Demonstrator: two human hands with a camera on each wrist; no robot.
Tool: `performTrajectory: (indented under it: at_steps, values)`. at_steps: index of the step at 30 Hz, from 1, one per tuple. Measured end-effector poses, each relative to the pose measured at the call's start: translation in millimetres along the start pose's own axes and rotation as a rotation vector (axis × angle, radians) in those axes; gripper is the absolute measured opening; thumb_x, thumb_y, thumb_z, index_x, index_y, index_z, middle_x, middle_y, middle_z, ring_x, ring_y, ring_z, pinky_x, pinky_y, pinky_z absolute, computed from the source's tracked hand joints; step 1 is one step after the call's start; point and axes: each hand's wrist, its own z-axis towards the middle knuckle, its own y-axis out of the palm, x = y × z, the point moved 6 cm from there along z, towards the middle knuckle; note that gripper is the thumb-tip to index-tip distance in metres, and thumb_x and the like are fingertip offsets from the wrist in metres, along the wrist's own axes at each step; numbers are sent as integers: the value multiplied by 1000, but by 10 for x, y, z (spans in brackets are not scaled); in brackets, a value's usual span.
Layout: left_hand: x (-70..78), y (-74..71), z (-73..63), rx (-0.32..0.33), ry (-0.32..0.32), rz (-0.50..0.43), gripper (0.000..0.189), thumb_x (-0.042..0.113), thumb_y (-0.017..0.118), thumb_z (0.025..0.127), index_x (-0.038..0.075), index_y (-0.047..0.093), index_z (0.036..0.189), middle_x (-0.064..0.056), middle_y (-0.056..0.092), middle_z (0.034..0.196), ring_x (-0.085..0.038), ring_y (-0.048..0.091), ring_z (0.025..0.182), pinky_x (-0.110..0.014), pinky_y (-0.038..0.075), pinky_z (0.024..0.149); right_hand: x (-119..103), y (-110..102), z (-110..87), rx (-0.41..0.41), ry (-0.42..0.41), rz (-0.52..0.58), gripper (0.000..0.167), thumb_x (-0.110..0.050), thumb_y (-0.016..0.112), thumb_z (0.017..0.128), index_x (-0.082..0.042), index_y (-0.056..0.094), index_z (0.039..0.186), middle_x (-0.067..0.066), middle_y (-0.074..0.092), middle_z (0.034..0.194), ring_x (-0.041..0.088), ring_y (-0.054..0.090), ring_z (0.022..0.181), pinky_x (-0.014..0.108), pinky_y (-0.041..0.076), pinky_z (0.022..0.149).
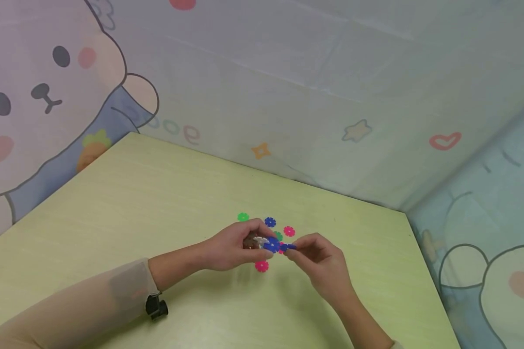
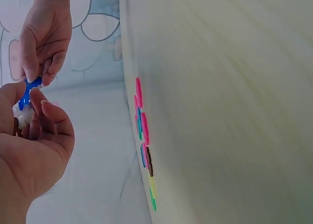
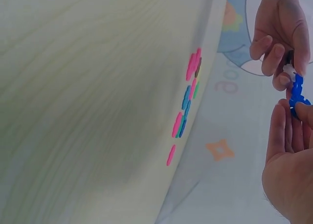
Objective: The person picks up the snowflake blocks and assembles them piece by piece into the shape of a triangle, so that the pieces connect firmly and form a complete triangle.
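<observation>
In the head view my left hand [image 1: 229, 249] grips a small joined cluster of notched snowflake discs between thumb and fingers. Brown [image 1: 250, 241], white [image 1: 260, 240] and blue [image 1: 271, 245] discs show in it, the brown partly covered by the fingers. From the right, my right hand [image 1: 327, 264] pinches another blue disc [image 1: 288, 247] edge-on, against the cluster's blue end. Both wrist views show the two blue pieces touching; how far their notches interlock I cannot tell. The cluster is held above the table, as the left wrist view shows with the white disc [image 2: 24, 117].
Loose discs lie flat on the pale green-yellow table [image 1: 166, 194] beneath and beyond the hands: a green disc [image 1: 243, 217], a blue disc [image 1: 270, 222], a pink disc [image 1: 289, 231], a nearer pink disc [image 1: 262, 266] and several others. A printed cloth wall [image 1: 288, 121] borders the table's back.
</observation>
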Motion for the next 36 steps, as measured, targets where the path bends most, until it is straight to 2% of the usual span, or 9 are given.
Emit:
performTrajectory:
  at_steps: [7, 12, 19, 23, 27, 31, 36]
  values:
    - [-1, 21, 12, -4, 12, -34, 34, 20, 77, 105, 10, 63, 135, -7, 75, 121, -42, 78, 107, -27, 63, 90, 29, 48, -2, -28, 17, 81, 21, -6, 81, 99, 4, 67, 112, 17, 80, 108, 23, 84, 100, 33, 66, 94]
    - [1, 33, 14, -13, 3, -40, 33, 21, 77, 105, 11, 63, 133, -6, 74, 120, -42, 78, 106, -29, 62, 89, 27, 72, 9, -22, 22, 70, 19, -5, 82, 97, 5, 69, 107, 18, 80, 105, 23, 84, 97, 33, 67, 92]
    - [24, 22, 4, -32, 19, -18, 31, 22, 76, 106, 12, 63, 132, -4, 73, 120, -41, 77, 105, -29, 61, 89, 19, 62, 25, 4, 83, 30, 15, -3, 84, 95, 1, 74, 105, 17, 82, 104, 31, 84, 96, 31, 67, 91]
    - [37, -35, -7, 22, 18, 68, 32, 26, 83, 100, 19, 71, 129, -1, 69, 118, -30, 73, 99, -28, 60, 83, 33, 79, 23, -17, 84, -19, 14, -5, 84, 95, -3, 75, 106, 14, 82, 107, 34, 82, 101, 28, 66, 90]
    - [54, -95, -1, 94, -2, 99, 32, 26, 92, 91, 25, 80, 121, 0, 68, 114, -21, 69, 90, -29, 60, 75, 48, 86, 26, -14, 45, -64, 14, -8, 86, 95, -7, 75, 104, 12, 80, 107, 22, 79, 98, 26, 65, 89]
    - [50, -94, 14, 91, -32, 73, 32, 25, 93, 90, 25, 80, 119, 0, 73, 109, -21, 73, 82, -31, 60, 70, 61, 82, 31, 5, 43, -88, 14, -10, 87, 94, -10, 76, 103, 10, 79, 104, 17, 77, 95, 25, 64, 87]
    - [35, -70, 32, 73, -31, 93, 33, 26, 92, 91, 25, 79, 122, 3, 75, 101, -18, 74, 87, -31, 61, 73, 54, 97, 38, -6, 55, -100, 14, -11, 87, 95, -11, 76, 104, 9, 78, 105, 20, 76, 97, 25, 64, 88]
